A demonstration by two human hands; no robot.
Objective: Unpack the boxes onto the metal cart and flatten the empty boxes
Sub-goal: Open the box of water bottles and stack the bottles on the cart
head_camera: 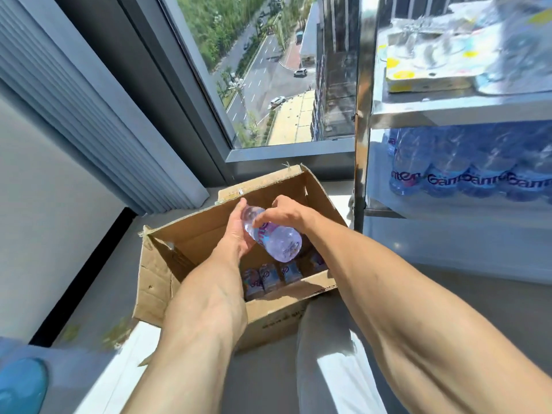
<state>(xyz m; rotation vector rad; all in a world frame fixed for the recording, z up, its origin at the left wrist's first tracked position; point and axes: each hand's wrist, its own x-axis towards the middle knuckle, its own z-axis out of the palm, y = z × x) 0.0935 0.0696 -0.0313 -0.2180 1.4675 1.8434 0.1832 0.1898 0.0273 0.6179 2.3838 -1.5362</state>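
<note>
Both forearms low over the open box; water bottle tilted in a two-handed grip, left hand beneath, right hand atop.

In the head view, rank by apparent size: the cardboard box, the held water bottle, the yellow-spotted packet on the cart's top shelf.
1. cardboard box, largest.
2. yellow-spotted packet, though it lies farther off, so its true size is unsure.
3. water bottle, held by both hands, smallest.

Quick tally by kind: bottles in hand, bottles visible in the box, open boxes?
Bottle in hand: 1, gripped by left hand and right hand
Bottles visible in the box: 4, others may be hidden
Cardboard box: 1, open
Total: 6
</note>
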